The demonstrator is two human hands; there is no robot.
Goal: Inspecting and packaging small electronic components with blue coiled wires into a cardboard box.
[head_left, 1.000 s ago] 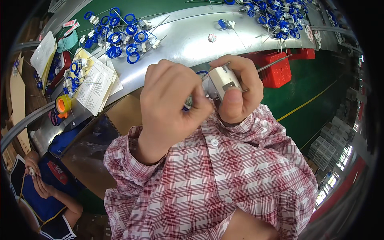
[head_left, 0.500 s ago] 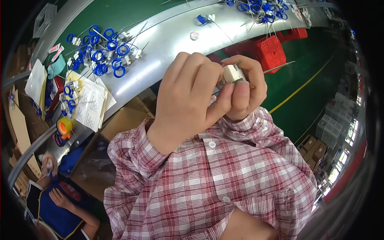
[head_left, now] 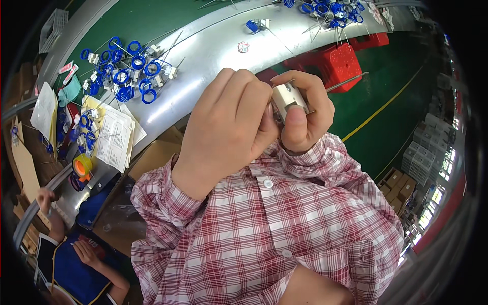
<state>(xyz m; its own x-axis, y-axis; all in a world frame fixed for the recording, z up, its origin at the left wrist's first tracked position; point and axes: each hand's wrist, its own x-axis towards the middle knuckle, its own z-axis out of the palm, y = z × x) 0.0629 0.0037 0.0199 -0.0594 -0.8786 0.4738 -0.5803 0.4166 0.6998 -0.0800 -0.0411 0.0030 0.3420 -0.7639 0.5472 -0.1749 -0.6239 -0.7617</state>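
My right hand [head_left: 310, 109] pinches a small white block [head_left: 290, 96] between thumb and fingers, in front of my chest. A thin metal rod [head_left: 351, 80] sticks out to the right from behind that hand; I cannot tell whether it joins the block. Close against the block's left side, my left hand [head_left: 218, 129] is closed with its fingers curled. Whatever its fingertips hold is hidden behind its own knuckles. Beyond my hands, on the metal table [head_left: 203, 56], lies a single blue coil with a white block [head_left: 256, 25] and a thin wire.
Piles of blue coils with white blocks [head_left: 124, 71] lie at left and far right [head_left: 330, 12]. Printed papers [head_left: 114, 134], yellow tape [head_left: 81, 165] and a cardboard box [head_left: 155, 155] are at left. A red stool [head_left: 343, 66] stands beyond the table. A co-worker's hand [head_left: 86, 252] shows at lower left.
My left hand has shifted a little left and its thumb has drawn back, so more of the white block shows. The co-worker's raised hand has moved up and left.
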